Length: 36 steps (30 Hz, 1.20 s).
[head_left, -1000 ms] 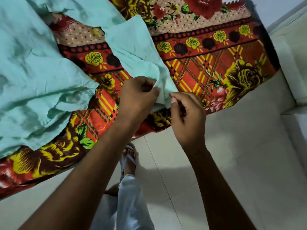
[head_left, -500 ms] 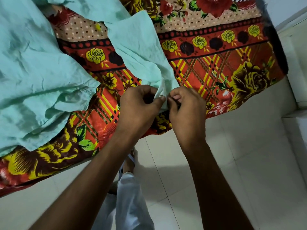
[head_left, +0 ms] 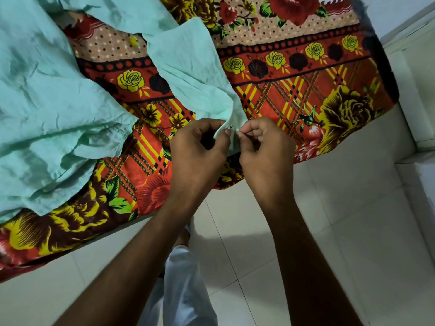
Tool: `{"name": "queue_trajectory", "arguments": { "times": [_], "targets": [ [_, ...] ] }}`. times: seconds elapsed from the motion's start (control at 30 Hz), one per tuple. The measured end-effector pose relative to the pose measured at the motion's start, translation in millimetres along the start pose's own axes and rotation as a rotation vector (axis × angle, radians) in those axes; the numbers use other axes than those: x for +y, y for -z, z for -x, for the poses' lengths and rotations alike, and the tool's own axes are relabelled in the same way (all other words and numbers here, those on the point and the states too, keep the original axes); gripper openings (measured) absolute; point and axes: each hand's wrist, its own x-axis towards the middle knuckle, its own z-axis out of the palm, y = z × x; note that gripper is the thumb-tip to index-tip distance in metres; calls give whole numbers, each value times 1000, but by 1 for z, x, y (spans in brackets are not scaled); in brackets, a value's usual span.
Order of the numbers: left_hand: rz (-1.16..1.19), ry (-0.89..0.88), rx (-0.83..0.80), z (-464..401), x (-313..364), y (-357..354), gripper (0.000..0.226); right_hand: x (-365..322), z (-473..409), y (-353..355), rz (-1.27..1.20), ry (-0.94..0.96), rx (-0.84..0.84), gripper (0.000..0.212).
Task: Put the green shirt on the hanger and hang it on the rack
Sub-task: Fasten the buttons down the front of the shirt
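At the near edge of the bed point(head_left: 367, 165), both hands are working the cuff end of one sleeve point(head_left: 188, 74) of the green shirt point(head_left: 47, 109). Shirt body is crumpled on the bed's left side, lying on the red floral blanket point(head_left: 294, 95); the sleeve runs from it down toward the near edge and ends between the hands.

Left hand point(head_left: 200, 149): fingers curled, thumb and forefinger pinching the cuff fold. Right hand point(head_left: 266, 147): fingers curled too, fingertips point(head_left: 240, 135) touching the same cuff just beside the left thumb. Looks like a pinch on the fabric edge or on something small there. A small dark dot sits at the cuff between the two grips, maybe a button; too small to tell.

No hanger or rack in view. Judgement: this is prep work on the sleeve, so the task is early. Hanger step not yet started.

Risks from here:
- Cuff slips out of the pinch. Both grips are on a thin fold of soft fabric, with little purchase.
- Sleeve end is right at the bed's near edge, so if dropped it could slide off toward the tiled floor point(head_left: 329, 231).
- Pulling on the cuff could drag the crumpled body across the blanket and bunch it further, which would make finding the neck opening for the hanger slower.
- If the sleeve stays twisted, the shirt may hang crooked.
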Motion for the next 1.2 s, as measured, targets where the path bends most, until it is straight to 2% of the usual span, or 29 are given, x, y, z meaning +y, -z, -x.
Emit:
{"name": "queue_trajectory", "arguments": {
  "times": [0.2, 0.4, 0.67, 0.77, 0.9, 1.1, 1.2],
  "targets": [
    [-76, -52, 10, -1, 0, -3, 17, 0, 8, -3, -53, 161, 135, 6],
    [-83, -64, 10, 3, 2, 0, 18, -1, 10, -9, -92, 169, 119, 7],
    [95, 60, -165, -1, 1, 11, 34, 7, 11, -14, -137, 151, 136, 16],
    [138, 80, -240, -6, -2, 15, 26, 13, 13, -14, -171, 142, 132, 19],
    [56, 22, -234, -10, -6, 13, 10, 20, 17, -15, -223, 146, 98, 19],
    [68, 71, -211, -16, -6, 12, 12, 23, 22, -7, -260, 226, -32, 31],
    [92, 104, -253, -17, -3, 12, 8, 24, 25, -7, -278, 204, 32, 30]
  ]
}}
